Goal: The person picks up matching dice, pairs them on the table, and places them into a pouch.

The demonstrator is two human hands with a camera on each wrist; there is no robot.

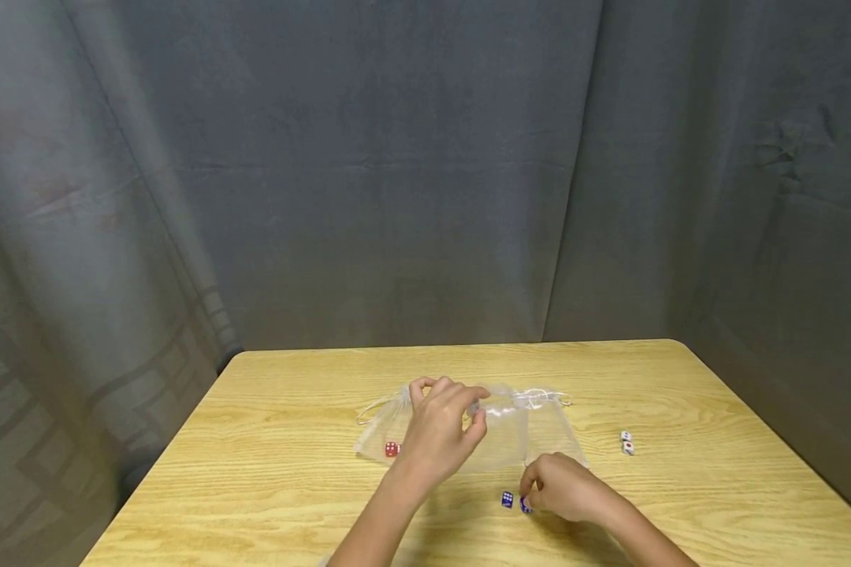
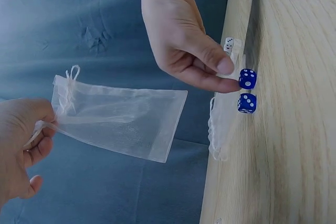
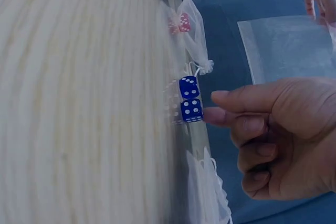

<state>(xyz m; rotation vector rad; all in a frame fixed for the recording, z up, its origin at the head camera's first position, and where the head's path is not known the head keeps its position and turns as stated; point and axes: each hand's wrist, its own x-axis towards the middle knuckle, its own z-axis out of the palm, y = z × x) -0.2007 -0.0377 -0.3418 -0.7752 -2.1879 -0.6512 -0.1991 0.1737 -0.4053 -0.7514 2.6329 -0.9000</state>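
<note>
My left hand point(image 1: 441, 425) pinches a sheer white drawstring bag point(image 2: 123, 121) by its gathered top. In the left wrist view the bag looks flat, with nothing inside. Two blue dice with white dots lie close together on the wooden table. My right hand point(image 1: 566, 486) is low over the right-hand blue die point(image 1: 525, 505), its index fingertip right at that die and the thumb held apart. The other blue die point(image 1: 507, 499) lies just left of it. In the right wrist view the remaining fingers of my right hand are curled in.
Left of the hands lies another sheer bag point(image 1: 370, 445) with red dice point(image 1: 392, 449) in it. A further drawstring bag point(image 1: 555, 431) is flat on the table behind my right hand. Two white dice point(image 1: 627, 442) sit to the right. Grey curtains point(image 1: 397, 197) surround the table.
</note>
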